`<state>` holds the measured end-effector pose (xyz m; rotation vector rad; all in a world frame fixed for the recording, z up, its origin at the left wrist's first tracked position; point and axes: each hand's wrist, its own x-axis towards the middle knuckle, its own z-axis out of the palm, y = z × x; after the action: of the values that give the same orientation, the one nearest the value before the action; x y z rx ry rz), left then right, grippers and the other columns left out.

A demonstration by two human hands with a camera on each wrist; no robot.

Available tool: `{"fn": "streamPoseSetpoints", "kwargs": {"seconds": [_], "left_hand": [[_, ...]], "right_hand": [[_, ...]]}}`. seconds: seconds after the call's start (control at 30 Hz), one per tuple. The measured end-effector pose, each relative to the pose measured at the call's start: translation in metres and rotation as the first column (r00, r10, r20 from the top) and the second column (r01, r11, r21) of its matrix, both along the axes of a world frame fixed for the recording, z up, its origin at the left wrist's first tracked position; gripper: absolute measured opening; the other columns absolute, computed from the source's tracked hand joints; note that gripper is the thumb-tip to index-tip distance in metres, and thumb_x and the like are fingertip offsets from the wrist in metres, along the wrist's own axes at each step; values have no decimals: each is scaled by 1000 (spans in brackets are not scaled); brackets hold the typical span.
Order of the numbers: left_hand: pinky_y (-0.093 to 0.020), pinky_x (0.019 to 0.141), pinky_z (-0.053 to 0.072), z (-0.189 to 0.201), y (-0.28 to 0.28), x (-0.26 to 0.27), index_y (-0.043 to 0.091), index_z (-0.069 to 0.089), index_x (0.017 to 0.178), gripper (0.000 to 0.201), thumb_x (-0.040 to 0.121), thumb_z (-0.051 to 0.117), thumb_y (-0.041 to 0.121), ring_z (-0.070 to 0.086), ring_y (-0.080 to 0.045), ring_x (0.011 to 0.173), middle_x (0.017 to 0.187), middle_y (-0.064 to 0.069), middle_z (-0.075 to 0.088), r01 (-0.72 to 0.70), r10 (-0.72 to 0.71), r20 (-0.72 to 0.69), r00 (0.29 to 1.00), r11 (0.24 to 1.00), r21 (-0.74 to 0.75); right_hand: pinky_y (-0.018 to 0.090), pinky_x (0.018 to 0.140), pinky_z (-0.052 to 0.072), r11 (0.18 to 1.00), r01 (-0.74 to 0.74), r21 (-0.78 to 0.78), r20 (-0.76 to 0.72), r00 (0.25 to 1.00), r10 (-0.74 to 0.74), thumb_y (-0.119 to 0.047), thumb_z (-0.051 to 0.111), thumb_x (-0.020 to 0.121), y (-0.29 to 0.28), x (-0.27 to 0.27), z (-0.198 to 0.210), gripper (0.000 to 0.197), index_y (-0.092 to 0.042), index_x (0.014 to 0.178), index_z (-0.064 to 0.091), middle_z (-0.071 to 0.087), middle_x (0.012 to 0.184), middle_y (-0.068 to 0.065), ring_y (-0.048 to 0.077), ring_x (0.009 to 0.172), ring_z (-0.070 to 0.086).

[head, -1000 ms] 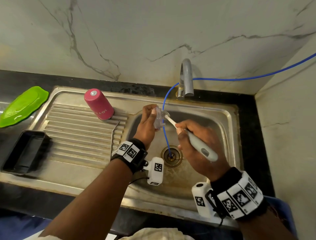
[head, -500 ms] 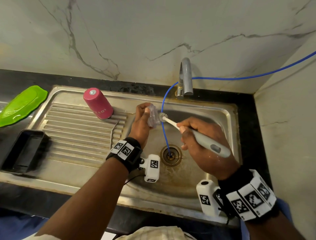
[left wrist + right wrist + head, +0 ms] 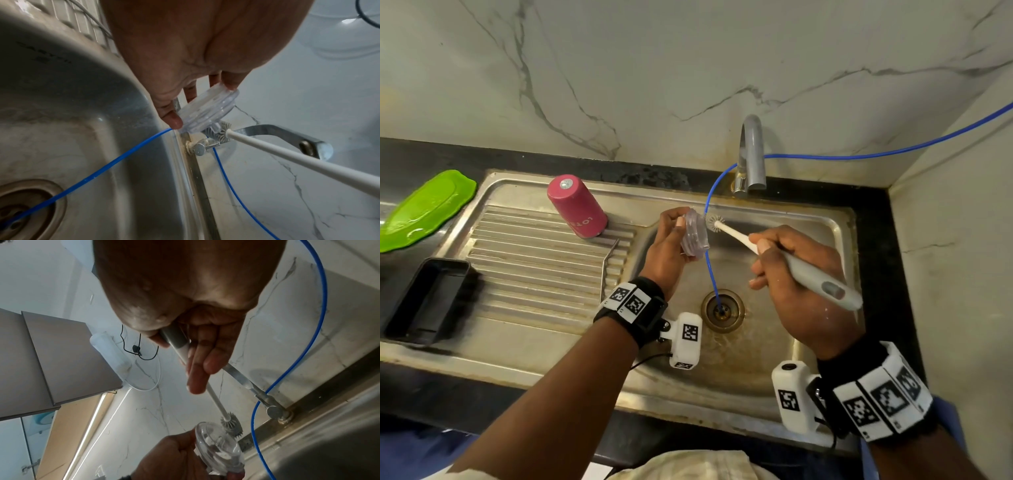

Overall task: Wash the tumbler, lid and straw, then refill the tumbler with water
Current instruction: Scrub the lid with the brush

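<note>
The person's left hand (image 3: 667,246) holds a small clear plastic screw lid (image 3: 694,236) on edge above the basin of the stainless steel sink (image 3: 784,346); its grip pinches the rim, thumb on one side and fingertips (image 3: 174,121) on the other, which leaves both flat faces open. The right hand (image 3: 794,274) wraps its grip around the grey handle of a slim white-stemmed brush with a grey silicone bristle head (image 3: 726,232), and that head touches the lid's upper edge near the moulded spout.

The lid looks light, stiff and thin-walled, and probably slippery if wet or soapy, so a rim pinch seems the sound hold: it resists the sideways push of the brush. Squeezing harder on the faces would likely hide the parts that need scrubbing. White residue or foam sits inside the lid in the right wrist view.

The pink cylindrical tumbler (image 3: 577,207) stands upside down on the ribbed drainboard, well apart from the hands. It looks rigid and heavier, best taken around its body. A thin bent metal straw (image 3: 608,260) lies on the drainboard near the basin's edge; it is narrow and likely to roll. A thin blue hose (image 3: 710,267) runs from near the grey tap (image 3: 751,154) into the drain.
</note>
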<state>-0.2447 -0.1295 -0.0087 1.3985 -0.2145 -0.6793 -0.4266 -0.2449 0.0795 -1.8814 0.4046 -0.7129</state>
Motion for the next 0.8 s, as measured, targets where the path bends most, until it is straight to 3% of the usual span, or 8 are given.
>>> {"fn": "streamPoseSetpoints", "kwargs": {"seconds": [0.17,0.27,0.4,0.53,0.63,0.8], "left_hand": [[-38,76,54,-1,0,2,25,61,122,30,100,43,36,64,-26,103,119,-6,68,14,-15,-21,1000,1000,-27],[-40,85,52,-2,3,5,24,63,122,30,102,42,35,64,-24,106,118,-5,69,31,-33,68,997,999,19],[-29,95,49,-1,1,2,17,60,123,31,106,39,33,62,-13,105,112,-1,67,114,-130,254,959,991,74],[-24,99,46,0,-3,-2,4,56,128,35,105,38,24,59,-12,110,121,-13,64,183,-213,328,920,976,120],[-23,99,47,-2,-2,-2,2,55,129,36,106,37,24,60,-12,110,123,-17,64,174,-194,333,923,981,90],[-24,89,48,2,-7,5,16,55,121,30,106,37,33,61,-11,101,110,-2,63,107,-121,302,945,992,61]], "right_hand": [[49,54,56,998,-6,-65,35,999,8,-25,56,105,5,-4,2,26,-6,104,73,68,78,1,23,61,69],[46,54,55,996,-17,-84,24,1000,19,-20,58,105,4,-8,7,20,-6,103,73,68,79,0,22,60,70],[35,56,56,988,-80,-131,20,996,83,-14,59,104,5,-10,16,16,-4,104,71,69,85,-6,17,64,72],[40,58,59,985,-89,-149,-67,995,80,-18,59,106,-6,1,6,15,-8,103,70,68,82,-8,18,67,71],[43,61,59,988,-82,-132,-150,987,61,-21,58,106,-15,10,0,16,-13,102,71,69,79,-7,16,67,72],[42,62,60,978,-148,-149,-103,986,133,-15,59,106,-16,7,11,13,-10,102,71,69,79,-8,19,70,72]]}}
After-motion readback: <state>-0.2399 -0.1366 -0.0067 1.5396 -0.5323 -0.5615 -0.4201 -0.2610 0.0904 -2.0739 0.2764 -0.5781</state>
